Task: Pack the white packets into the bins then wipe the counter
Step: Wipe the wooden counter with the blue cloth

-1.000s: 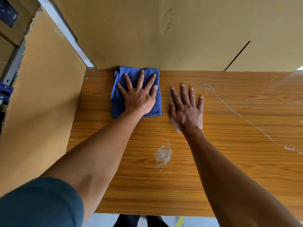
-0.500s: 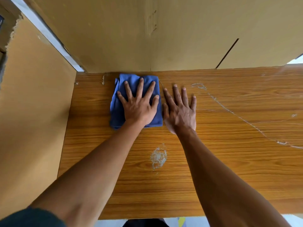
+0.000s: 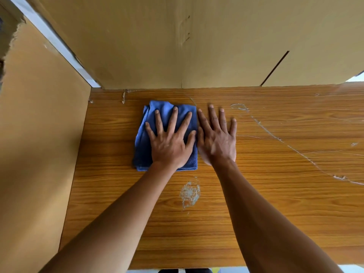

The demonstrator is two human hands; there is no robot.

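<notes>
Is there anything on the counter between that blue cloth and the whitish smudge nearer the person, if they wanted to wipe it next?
Nothing visible. The left hand presses flat on the blue cloth, and only bare counter lies between it and the smudge. The right hand rests beside the cloth, off that path.

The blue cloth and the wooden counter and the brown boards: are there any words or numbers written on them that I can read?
None: no words, numbers, labels or signs show anywhere.
blue cloth, under the left hand: plain, no tag in view.
wooden counter, where the right hand lies flat: only wood grain, pale scratches and a whitish worn patch.
cardboard panels: bare, only creases and a slit.
</notes>
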